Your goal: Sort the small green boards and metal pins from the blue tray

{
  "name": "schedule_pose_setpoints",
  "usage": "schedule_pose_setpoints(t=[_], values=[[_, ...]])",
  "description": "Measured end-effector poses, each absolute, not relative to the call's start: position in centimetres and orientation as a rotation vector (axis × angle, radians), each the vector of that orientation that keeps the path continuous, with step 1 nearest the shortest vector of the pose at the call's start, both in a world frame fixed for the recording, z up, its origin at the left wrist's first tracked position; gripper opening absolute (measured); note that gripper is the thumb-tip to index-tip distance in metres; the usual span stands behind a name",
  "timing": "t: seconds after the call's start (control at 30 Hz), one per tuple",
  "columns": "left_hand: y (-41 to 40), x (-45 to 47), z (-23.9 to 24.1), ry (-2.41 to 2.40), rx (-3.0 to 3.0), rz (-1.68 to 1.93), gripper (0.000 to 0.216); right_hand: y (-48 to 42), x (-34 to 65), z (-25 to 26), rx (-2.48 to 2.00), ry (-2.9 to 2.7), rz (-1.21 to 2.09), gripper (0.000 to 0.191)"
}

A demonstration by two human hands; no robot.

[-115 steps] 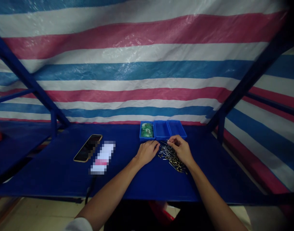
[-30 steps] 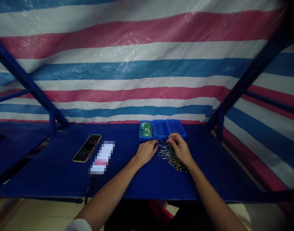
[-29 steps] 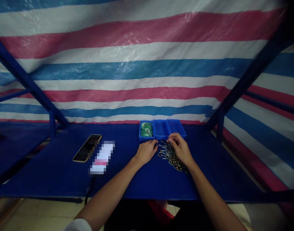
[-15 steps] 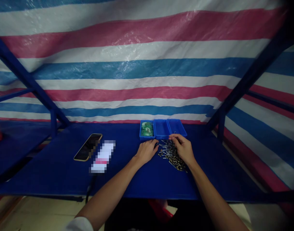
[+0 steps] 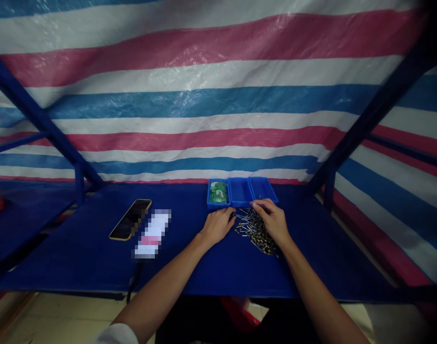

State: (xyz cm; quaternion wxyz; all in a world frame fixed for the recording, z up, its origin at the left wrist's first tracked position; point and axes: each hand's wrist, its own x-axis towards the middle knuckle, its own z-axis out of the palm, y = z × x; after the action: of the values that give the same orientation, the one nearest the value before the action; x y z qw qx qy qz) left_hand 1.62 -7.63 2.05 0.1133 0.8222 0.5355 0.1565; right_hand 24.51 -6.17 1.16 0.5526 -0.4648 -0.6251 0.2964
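A pile of thin silver metal pins with brass-coloured ends (image 5: 256, 228) lies on the blue table between my hands. My left hand (image 5: 218, 226) rests at the pile's left edge with its fingers bent together; what is at their tips is too small to make out. Over the pile's right side, my right hand (image 5: 274, 220) has thumb and forefinger pinched together, with a tiny pale spot at the tips that I cannot identify. Just behind the hands stand three blue trays side by side. Green packets (image 5: 218, 192) fill the left tray (image 5: 208, 199).
The middle tray (image 5: 240, 190) and right tray (image 5: 264, 188) adjoin the left one. Left on the table lie a phone (image 5: 130, 220) and a blurred-out bright device (image 5: 154, 234) with a cable. Blue metal posts (image 5: 66, 148) and a striped tarpaulin (image 5: 204, 138) surround the table (image 5: 189, 272).
Both hands stay in almost the same place; only the right fingertips shift very slightly. The pile and trays look the same.
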Motion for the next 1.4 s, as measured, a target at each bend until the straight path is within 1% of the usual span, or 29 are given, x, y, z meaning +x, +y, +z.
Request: schedule_pose_setpoints(t=[0.07, 0.2, 0.3, 0.63, 0.87, 1.1, 1.23, 1.4], values=[[-7.6, 1.6, 2.0, 1.569, 2.412, 0.461, 0.032, -6.2, 24.4, 1.2, -1.103, -1.492, 0.707, 0.036], [-7.6, 1.6, 1.9, 1.571, 2.408, 0.481, 0.031, -6.4, 24.2, 1.3, -1.074, -1.442, 0.884, 0.036], [-7.6, 1.6, 1.8, 1.565, 2.406, 0.494, 0.031, -6.4, 24.0, 1.2, -1.042, -1.396, 0.946, 0.035], [-7.5, 1.5, 1.6, 1.568, 2.415, 0.498, 0.031, -5.9, 24.1, 0.6, -1.034, -1.379, 0.906, 0.033], [-7.5, 1.5, 1.7, 1.56, 2.414, 0.49, 0.032, -6.1, 24.3, 0.2, -1.12, -1.543, 0.834, 0.031], [-7.6, 1.6, 1.8, 1.56, 2.424, 0.509, 0.031, -6.2, 24.3, 0.2, -1.113, -1.631, 0.756, 0.03], [-7.6, 1.6, 1.8, 1.548, 2.427, 0.524, 0.031, -6.4, 24.2, 0.4, -1.11, -1.666, 0.799, 0.027], [-7.5, 1.6, 1.7, 1.544, 2.422, 0.529, 0.03, -6.5, 24.1, 0.4, -1.089, -1.636, 0.909, 0.03]])
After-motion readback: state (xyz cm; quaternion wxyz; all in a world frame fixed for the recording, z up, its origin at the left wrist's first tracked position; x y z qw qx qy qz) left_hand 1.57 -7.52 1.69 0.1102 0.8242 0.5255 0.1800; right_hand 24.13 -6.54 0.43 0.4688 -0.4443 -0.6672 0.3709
